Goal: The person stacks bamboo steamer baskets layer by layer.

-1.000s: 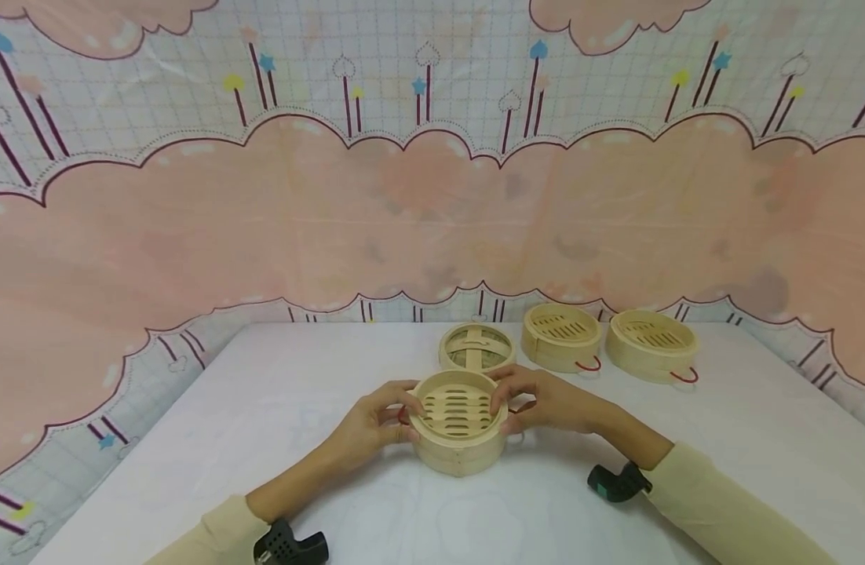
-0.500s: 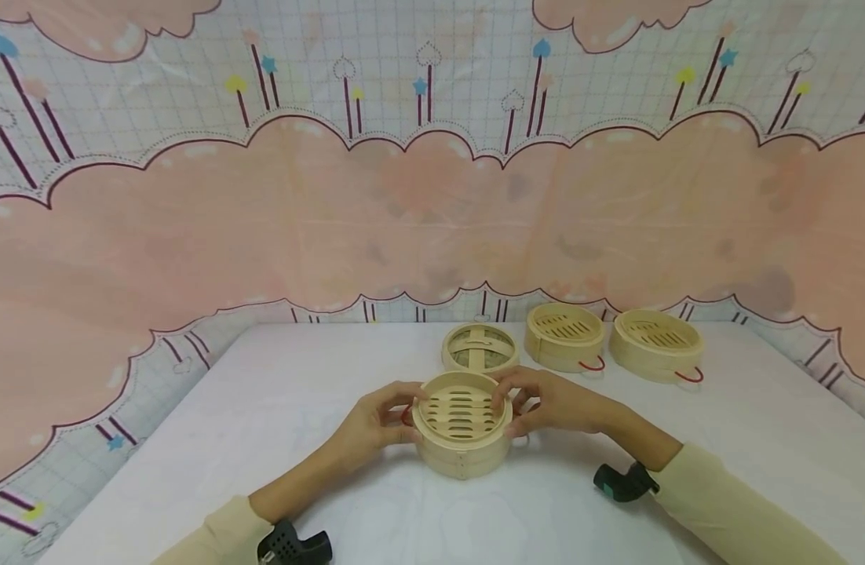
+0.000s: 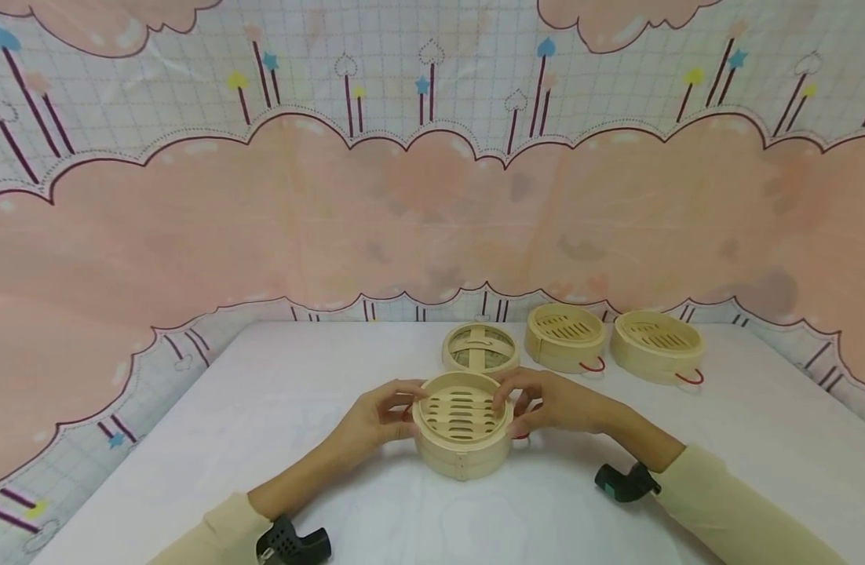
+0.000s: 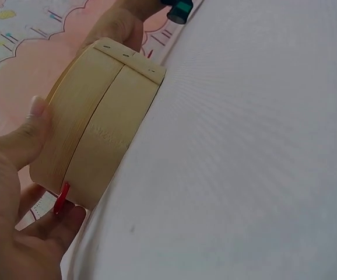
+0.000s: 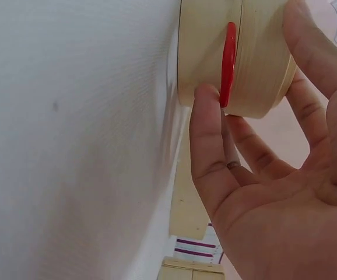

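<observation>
Bamboo steamer stack [image 3: 462, 431] sits flat on the white table [image 3: 277, 392], near your edge, just in front of the steamer lid [image 3: 479, 347]. It's 2 tiers, one on the other, open side up, slats running left-right; round, so no long axis. Red loop handles [image 5: 229, 64] stick out at both sides. Your left hand [image 3: 373, 424] curls round the left wall, thumb on the rim. Your right hand [image 3: 549, 404] clasps the right wall w/ fingers over the rim.
</observation>
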Demonstrator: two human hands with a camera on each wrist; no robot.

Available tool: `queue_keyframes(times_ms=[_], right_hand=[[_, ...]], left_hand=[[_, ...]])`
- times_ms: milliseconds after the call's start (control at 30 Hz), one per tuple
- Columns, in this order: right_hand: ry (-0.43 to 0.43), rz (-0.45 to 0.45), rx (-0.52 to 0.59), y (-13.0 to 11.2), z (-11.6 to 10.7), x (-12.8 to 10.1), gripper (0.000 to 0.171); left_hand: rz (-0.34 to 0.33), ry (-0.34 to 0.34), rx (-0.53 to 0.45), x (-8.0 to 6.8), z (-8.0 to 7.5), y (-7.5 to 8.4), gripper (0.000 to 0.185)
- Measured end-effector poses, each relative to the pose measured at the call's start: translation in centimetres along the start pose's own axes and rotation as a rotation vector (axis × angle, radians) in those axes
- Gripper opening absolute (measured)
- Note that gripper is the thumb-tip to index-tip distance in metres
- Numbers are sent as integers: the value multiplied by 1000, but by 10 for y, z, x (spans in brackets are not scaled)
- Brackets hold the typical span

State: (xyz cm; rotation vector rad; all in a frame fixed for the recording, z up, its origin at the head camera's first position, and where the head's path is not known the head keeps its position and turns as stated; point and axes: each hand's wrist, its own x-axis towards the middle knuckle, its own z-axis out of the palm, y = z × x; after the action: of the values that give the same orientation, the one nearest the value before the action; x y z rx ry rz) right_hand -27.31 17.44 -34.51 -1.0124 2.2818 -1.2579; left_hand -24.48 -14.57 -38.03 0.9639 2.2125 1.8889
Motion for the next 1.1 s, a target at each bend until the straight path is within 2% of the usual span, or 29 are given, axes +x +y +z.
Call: queue_keyframes(times_ms=[500,767,933,1100], right_hand=[[-9,16,-75,-9,1,0,31],[-4,-43,-96,-5,-5,-2,35],[70,-11,-105,-4,-13,-5,39],[254,80,-185,-6,-20,-13,33]], left_hand=[[9,13,-35,-3,-3,-2,52],[8,9,-51,-3,-3,-1,56],[-14,8,-49,-4,-3,0,56],[-11,-6,-43,-5,-3,-1,56]])
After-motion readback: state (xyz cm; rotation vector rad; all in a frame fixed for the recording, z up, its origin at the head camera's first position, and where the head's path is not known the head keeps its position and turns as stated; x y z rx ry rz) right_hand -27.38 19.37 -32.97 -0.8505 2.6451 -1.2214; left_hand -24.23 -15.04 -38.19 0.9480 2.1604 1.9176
